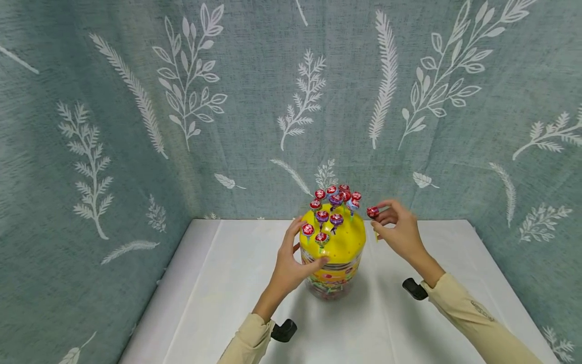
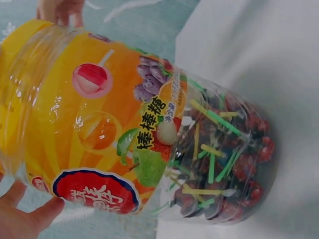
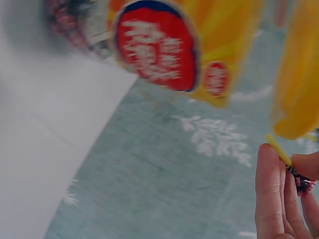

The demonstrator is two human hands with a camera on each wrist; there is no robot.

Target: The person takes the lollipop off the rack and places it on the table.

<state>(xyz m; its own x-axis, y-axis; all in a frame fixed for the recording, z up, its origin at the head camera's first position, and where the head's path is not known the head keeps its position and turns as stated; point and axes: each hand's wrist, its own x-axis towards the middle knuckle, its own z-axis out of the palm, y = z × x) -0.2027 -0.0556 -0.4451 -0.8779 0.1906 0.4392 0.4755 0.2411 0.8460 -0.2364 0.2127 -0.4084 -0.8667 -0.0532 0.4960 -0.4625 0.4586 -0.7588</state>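
Fingers of your left hand (image 1: 297, 255) curl round the candy jar (image 1: 334, 263) standing on the white surface (image 1: 218, 303); your right hand (image 1: 400, 230), raised beside the lid, pinches a lollipop (image 1: 373, 212)

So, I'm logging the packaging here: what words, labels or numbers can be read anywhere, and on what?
"棒棒糖" in green characters on the jar label, beside the fruit pictures, seen from the left wrist.
Small dark print to the right of it: too small to read.
White characters on the red oval low on the label: cut off and unclear.
The same red oval from the right wrist: blurred.
Lollipop wrappers on the lid: too small to read.
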